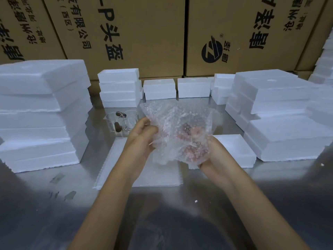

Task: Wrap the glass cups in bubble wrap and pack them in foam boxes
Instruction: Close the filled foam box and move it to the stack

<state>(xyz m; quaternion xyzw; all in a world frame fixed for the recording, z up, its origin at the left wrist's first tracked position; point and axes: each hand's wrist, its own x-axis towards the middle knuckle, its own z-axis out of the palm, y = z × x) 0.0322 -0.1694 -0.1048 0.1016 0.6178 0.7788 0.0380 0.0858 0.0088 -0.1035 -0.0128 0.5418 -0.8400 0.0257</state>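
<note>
The table (36,204) is brushed metal with a dull sheen. The bubble wrap (180,127) is clear, dimpled plastic. The cups (120,123) are transparent, glossy glass. The foam boxes (41,112) are white, matt, grainy polystyrene with rough edges. The far cartons (144,33) are matt brown cardboard with black print

A crumpled sheet of clear bubble wrap (178,130) is up in the air over the bench, bunched around something reddish-brown. More bubble wrap sheets (158,177) lie flat under it. Two clear glass cups (121,123) stand close together to the left, with small brown things inside. An open white foam box (234,150) sits just to the right.
</note>
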